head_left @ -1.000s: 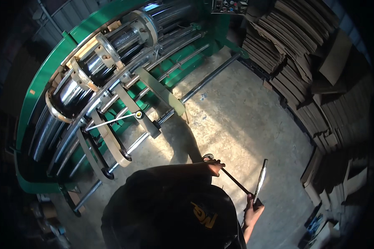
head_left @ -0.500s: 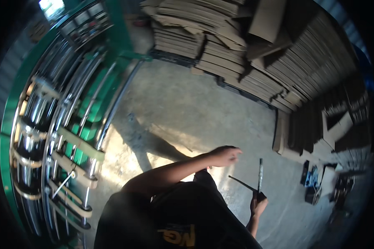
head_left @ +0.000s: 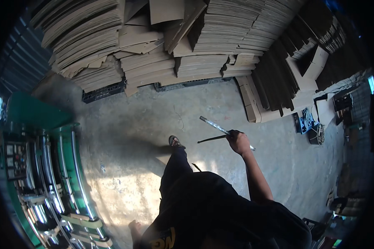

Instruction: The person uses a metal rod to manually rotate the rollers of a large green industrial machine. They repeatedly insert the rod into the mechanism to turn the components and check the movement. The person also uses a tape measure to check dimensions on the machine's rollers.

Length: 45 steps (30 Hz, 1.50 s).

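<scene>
Right hand (head_left: pixel 238 141) grip closed around shiny metal rod (head_left: pixel 214 125) and thin dark rod (head_left: pixel 212 138); shiny rod's long axis points up-left. Left hand (head_left: pixel 134 228) low, grip unclear.

Bare concrete floor (head_left: pixel 137 124) here, grey and scuffed, with a bright sun patch low in the middle. Big stacks of flattened cardboard (head_left: pixel 162 62) run along the far side, some sitting on dark plastic pallets (head_left: pixel 104 91). A few loose cardboard sheets (head_left: pixel 253 99) lean at the right end. The green machine frame (head_left: pixel 66 166) stands on the left, and there's small clutter (head_left: pixel 307 122) off to the right.
</scene>
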Motion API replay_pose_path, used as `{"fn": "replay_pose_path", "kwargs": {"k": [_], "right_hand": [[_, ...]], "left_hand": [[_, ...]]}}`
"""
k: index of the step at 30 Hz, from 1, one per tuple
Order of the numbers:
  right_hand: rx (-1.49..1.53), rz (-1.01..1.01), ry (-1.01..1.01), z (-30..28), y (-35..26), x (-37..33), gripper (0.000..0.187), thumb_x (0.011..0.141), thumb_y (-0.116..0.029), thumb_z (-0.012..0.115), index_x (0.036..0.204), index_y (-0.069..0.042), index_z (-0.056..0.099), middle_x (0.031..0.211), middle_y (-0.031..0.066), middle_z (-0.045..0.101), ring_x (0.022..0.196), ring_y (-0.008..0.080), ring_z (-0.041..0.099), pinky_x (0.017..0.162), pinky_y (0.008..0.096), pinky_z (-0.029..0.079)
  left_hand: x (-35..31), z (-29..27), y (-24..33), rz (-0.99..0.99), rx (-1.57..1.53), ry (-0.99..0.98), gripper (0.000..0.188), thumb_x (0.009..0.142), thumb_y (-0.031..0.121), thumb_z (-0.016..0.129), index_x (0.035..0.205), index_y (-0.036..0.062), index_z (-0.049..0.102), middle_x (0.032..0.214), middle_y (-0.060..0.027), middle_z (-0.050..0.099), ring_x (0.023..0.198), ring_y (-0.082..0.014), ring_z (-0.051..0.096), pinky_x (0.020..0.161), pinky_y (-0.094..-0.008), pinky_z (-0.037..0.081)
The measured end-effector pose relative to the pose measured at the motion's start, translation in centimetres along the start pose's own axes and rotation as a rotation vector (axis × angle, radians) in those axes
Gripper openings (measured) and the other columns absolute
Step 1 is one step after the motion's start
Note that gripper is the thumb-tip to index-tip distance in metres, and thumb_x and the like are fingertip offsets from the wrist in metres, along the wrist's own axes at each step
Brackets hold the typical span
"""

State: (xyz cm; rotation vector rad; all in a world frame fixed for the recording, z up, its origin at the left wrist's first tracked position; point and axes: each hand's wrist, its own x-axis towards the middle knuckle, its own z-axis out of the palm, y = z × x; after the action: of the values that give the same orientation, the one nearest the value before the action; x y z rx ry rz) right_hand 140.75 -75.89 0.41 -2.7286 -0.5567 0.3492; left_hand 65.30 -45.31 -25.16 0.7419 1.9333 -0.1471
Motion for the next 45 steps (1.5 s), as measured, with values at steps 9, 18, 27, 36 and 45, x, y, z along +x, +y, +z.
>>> {"fn": "replay_pose_path", "kwargs": {"k": [9, 18, 27, 36, 45], "right_hand": [[-0.023, -0.144, 0.079, -3.0, 0.8, 22.5, 0.018, 0.091, -0.027, 0.065, 0.098, -0.013, 0.072, 0.091, 0.0108, 0.070, 0.088, 0.0302, 0.066, 0.087, 0.0444, 0.044], [0.026, -0.429, -0.050, -2.1, -1.5, 47.5, 0.017, 0.091, -0.027, 0.066, 0.098, -0.012, 0.073, 0.091, 0.0103, 0.072, 0.091, 0.0293, 0.067, 0.087, 0.0461, 0.041], [0.017, -0.496, -0.251, 11.2, -13.7, 68.7, 0.026, 0.096, -0.031, 0.060, 0.106, -0.009, 0.069, 0.096, 0.0169, 0.071, 0.099, 0.0395, 0.066, 0.090, 0.0552, 0.041], [0.167, -0.542, -0.262, 26.5, -21.7, 81.2, 0.030, 0.095, -0.030, 0.061, 0.106, -0.003, 0.071, 0.096, 0.0245, 0.070, 0.094, 0.0433, 0.067, 0.085, 0.0536, 0.049], [-0.100, -0.860, -0.239, 41.4, -18.5, 91.1, 0.027, 0.099, -0.029, 0.055, 0.106, -0.003, 0.060, 0.097, 0.0248, 0.065, 0.087, 0.0467, 0.065, 0.081, 0.0571, 0.048]], "left_hand": [[-1.7, 34.8, 37.2, 0.851, 0.693, -0.206, 0.039, 0.098, 0.045, 0.060, 0.106, 0.0074, 0.067, 0.095, -0.0062, 0.069, 0.079, -0.0167, 0.065, 0.071, -0.0333, 0.053], [-38.4, 48.7, 64.9, 1.118, -0.453, -0.523, 0.040, 0.105, 0.025, 0.054, 0.137, 0.0020, 0.055, 0.114, -0.0110, 0.069, 0.107, -0.0191, 0.065, 0.099, -0.0333, 0.049], [-27.8, 58.0, 33.6, 0.251, 0.164, -0.293, 0.040, 0.098, 0.027, 0.062, 0.130, 0.0030, 0.060, 0.118, -0.0153, 0.070, 0.106, -0.0242, 0.068, 0.090, -0.0372, 0.053], [-30.8, 51.0, 36.9, -0.100, 0.007, -0.214, 0.042, 0.100, 0.031, 0.058, 0.136, 0.0111, 0.054, 0.122, -0.0136, 0.068, 0.109, -0.0271, 0.067, 0.089, -0.0427, 0.052], [-31.4, 44.4, 57.3, 0.269, -0.470, 0.117, 0.041, 0.100, 0.025, 0.053, 0.136, 0.0057, 0.055, 0.115, -0.0142, 0.069, 0.109, -0.0237, 0.067, 0.093, -0.0379, 0.051]]}}
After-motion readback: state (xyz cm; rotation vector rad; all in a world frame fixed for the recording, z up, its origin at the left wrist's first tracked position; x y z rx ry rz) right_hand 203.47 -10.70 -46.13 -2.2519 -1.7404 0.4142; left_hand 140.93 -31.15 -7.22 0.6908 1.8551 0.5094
